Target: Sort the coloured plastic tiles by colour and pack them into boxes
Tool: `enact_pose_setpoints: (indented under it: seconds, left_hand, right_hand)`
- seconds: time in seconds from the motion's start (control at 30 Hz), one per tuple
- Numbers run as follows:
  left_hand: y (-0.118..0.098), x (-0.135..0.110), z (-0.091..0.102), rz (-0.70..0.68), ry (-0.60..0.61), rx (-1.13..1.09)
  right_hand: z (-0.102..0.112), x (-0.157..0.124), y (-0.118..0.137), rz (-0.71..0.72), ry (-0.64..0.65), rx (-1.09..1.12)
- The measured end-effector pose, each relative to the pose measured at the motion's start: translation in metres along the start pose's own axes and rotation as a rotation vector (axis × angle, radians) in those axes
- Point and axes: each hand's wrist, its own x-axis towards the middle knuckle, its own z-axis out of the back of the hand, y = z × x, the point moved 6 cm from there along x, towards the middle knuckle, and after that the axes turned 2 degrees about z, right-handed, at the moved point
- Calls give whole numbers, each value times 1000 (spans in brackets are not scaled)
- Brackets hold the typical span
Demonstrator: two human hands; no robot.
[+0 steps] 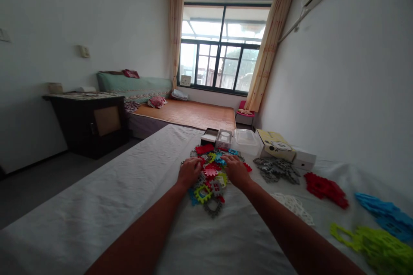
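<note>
A mixed heap of coloured plastic interlocking tiles [211, 178] lies in the middle of a white-covered table [129, 197]. My left hand [189, 171] rests palm down on the heap's left side, fingers curled over the pieces. My right hand [236, 169] lies on the heap's right side, fingers bent over the tiles. Whether either hand grips a piece is hidden. Sorted piles lie to the right: grey tiles [277, 169], red tiles [324, 187], white tiles [295, 206], blue tiles [385, 215] and green tiles [377, 245].
Behind the heap stand small boxes [217, 136], a clear plastic container [247, 141], a yellow cartoon box [276, 145] and a white box [304, 159]. A dark cabinet [92, 122] stands at left, a bed [190, 114] under the window, a white wall at right.
</note>
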Motion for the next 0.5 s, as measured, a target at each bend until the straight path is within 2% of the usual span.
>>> enact_pose_setpoints:
  seconds: [0.1,0.2,0.33,0.5]
  left_hand:
    - [-1,0,-1,-9,-2,-5]
    - [-5,-2,0,-34,-4,-14]
    - [-7,-2,1,-44,-12,-20]
    - [-8,-2,0,-61,-4,-28]
  right_hand:
    - [-8,17,-24,-121,0,-123]
    - [-12,21,-35,-164,26,-215]
    - [-1,15,-26,-105,-18,-225]
    - [22,-9,-15,-70,-90,-165]
